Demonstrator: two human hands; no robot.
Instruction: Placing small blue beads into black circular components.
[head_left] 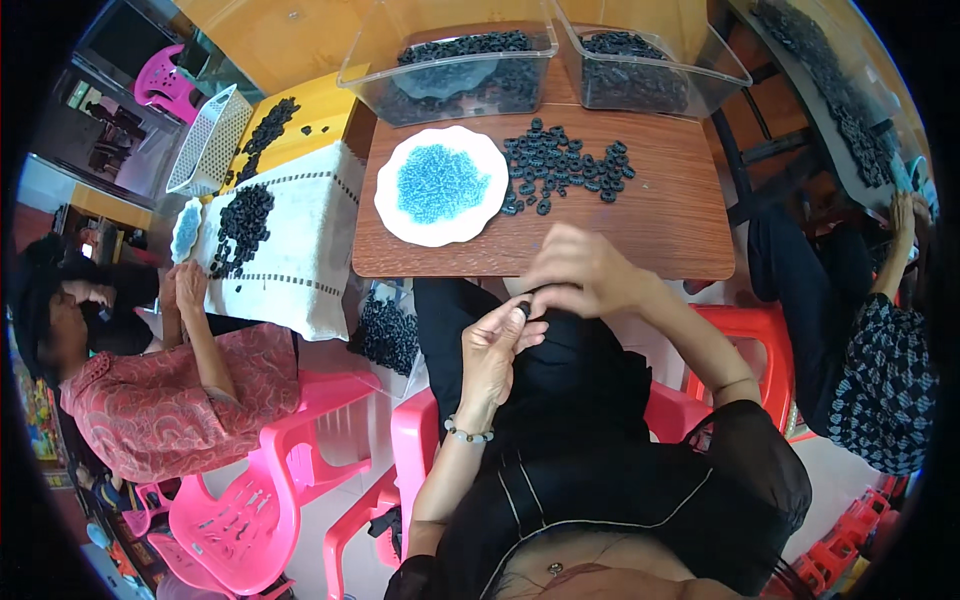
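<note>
Above my lap, just off the table's front edge, my left hand (490,355) pinches a small black ring-like part (524,309) between thumb and fingers. Close beside it is my right hand (590,272), its fingers curled toward that part and slightly blurred. Whatever the right fingertips hold is hidden or too small to make out. On the brown table ahead stands a white scalloped plate (390,215) of tiny light-blue translucent pieces (440,185). Loose small black parts (570,165) lie spread to the right of the plate.
Two clear plastic bins (455,100) (650,90) of black parts stand at the table's back. At left, a person (180,390) works at a cloth-covered table (310,220) with more black parts. Another person (890,370) sits at right. Pink chairs (240,520) stand around.
</note>
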